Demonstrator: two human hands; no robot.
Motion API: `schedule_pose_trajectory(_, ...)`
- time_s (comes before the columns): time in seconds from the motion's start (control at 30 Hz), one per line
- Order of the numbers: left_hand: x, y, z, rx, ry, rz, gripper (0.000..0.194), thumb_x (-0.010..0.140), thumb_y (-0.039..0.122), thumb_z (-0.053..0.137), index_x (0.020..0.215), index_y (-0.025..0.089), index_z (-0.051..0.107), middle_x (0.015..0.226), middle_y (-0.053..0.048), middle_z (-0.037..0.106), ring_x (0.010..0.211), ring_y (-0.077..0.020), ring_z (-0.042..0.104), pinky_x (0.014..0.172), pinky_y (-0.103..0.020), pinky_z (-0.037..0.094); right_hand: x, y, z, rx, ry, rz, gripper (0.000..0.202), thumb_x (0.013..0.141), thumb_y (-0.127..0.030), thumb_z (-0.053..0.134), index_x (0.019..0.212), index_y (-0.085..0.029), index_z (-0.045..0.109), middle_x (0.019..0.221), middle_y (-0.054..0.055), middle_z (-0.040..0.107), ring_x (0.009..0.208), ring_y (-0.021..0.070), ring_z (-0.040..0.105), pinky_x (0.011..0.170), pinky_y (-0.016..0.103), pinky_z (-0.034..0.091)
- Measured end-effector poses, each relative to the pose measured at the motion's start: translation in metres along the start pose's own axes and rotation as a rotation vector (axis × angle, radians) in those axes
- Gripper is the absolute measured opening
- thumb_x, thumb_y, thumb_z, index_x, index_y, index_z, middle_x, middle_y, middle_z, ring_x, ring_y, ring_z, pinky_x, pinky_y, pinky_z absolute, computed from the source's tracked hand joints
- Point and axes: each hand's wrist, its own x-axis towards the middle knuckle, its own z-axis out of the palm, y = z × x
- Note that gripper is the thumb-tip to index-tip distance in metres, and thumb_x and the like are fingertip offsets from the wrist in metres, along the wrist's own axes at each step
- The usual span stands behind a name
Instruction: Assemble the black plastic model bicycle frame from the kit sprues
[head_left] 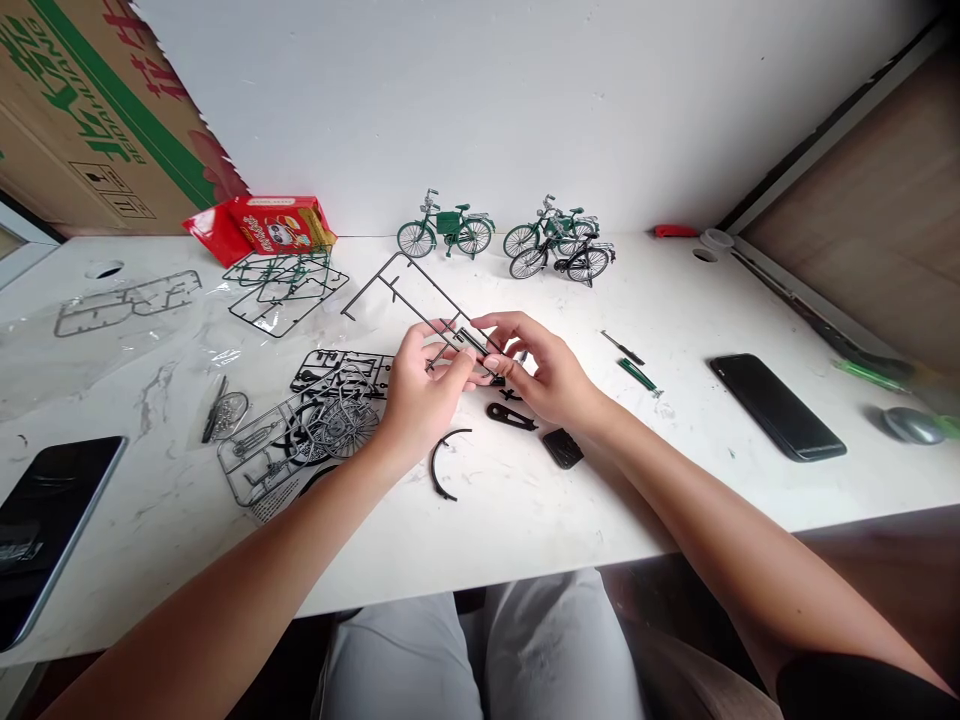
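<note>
We hold a thin black sprue frame (400,256) above the white tabletop (510,525), its far corner pointing away from us and its near end between our hands. Our left hand (424,385) pinches the bars near that end between thumb and fingers, while our right hand (551,370) grasps the end itself with bent fingertips. Whether we also have a loose piece pinched there, we cannot tell, as our fingers cover it.

We judge that the step in hand is close work on a small part at the frame's near end. The next move seems to call for a steady left hold and light, precise pressure from the right fingertips, since the thin bars could flex or snap.

Just below our hands lie a black curved strip (437,465), a black elongated part (510,415) and a small black rectangular piece (562,449). Grey sprues with spoked wheels (345,425) sit beside our left forearm, partly over a black parts sprue (330,370). Beyond our hands, near the back wall, stand a green model bicycle (454,235) and, to its right, another green one with a black model bicycle (589,262) in front.
</note>
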Motion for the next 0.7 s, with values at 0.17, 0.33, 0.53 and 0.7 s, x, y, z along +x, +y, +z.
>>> schedule_pose_trajectory(0.17,0.0015,-0.0046,-0.0025,0.056,-0.057,0.053,0.029,0.092,0.043,0.079,0.097,0.018,0.065,0.102,-0.007,0.077,0.073,-0.0173,0.080,0.072,-0.028,0.065,0.0004,0.0006,-0.0007,-0.036,0.023,0.035,0.035,0.105,-0.046,0.066,0.135,-0.029,0.068,0.119,0.008,0.074,0.108,0.0251,0.068,0.093,0.043,0.059)
schedule_pose_trajectory(0.33,-0.0005,-0.0038,-0.0018,0.076,-0.075,0.054,0.030,0.093,0.044,0.079,0.097,0.018,0.067,0.104,-0.008,0.078,0.074,-0.0188,0.081,0.070,-0.027,0.065,0.0023,0.0028,-0.0022,-0.057,0.057,0.003,0.029,0.101,-0.052,0.071,0.114,-0.027,0.076,0.117,0.010,0.075,0.111,0.0266,0.069,0.089,0.042,0.060)
schedule_pose_trajectory(0.53,-0.0002,-0.0037,-0.0006,0.041,-0.057,0.024,0.025,0.095,0.039,0.078,0.102,0.018,0.068,0.102,-0.007,0.079,0.072,-0.0168,0.080,0.070,-0.027,0.064,0.0034,0.0010,-0.0030,-0.052,0.106,0.014,0.036,0.091,-0.061,0.079,0.098,-0.026,0.075,0.114,0.010,0.076,0.107,0.0277,0.068,0.088,0.045,0.059)
schedule_pose_trajectory(0.7,0.0034,-0.0042,-0.0035,0.012,-0.021,0.005,0.028,0.093,0.040,0.079,0.108,0.018,0.072,0.096,-0.007,0.080,0.075,-0.0174,0.080,0.071,-0.026,0.065,0.0028,-0.0009,-0.0016,-0.058,0.114,0.015,0.034,0.092,-0.058,0.080,0.093,-0.025,0.072,0.114,0.010,0.075,0.106,0.0272,0.068,0.088,0.045,0.059)
